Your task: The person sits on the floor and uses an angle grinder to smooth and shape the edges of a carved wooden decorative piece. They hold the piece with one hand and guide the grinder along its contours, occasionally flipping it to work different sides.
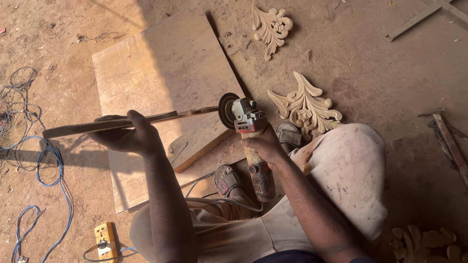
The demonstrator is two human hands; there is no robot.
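Observation:
My left hand [127,136] grips a long thin wooden strip [87,127] held edge-on and level above a plywood board [161,73]. My right hand [263,143] clasps the body of a red and grey angle grinder [251,141]. Its dark disc [228,111] touches the right end of the strip. The grinder's tail points down toward my lap, and its cable runs off under my legs. My feet in sandals [226,180] rest beside the board.
Carved leaf-shaped wooden ornaments lie on the dirt floor at top centre [270,27], by my right knee [307,104] and at bottom right [424,243]. Blue and grey cables [44,165] trail at the left. A yellow socket block [106,238] sits near the bottom. Wooden battens [451,146] lie at right.

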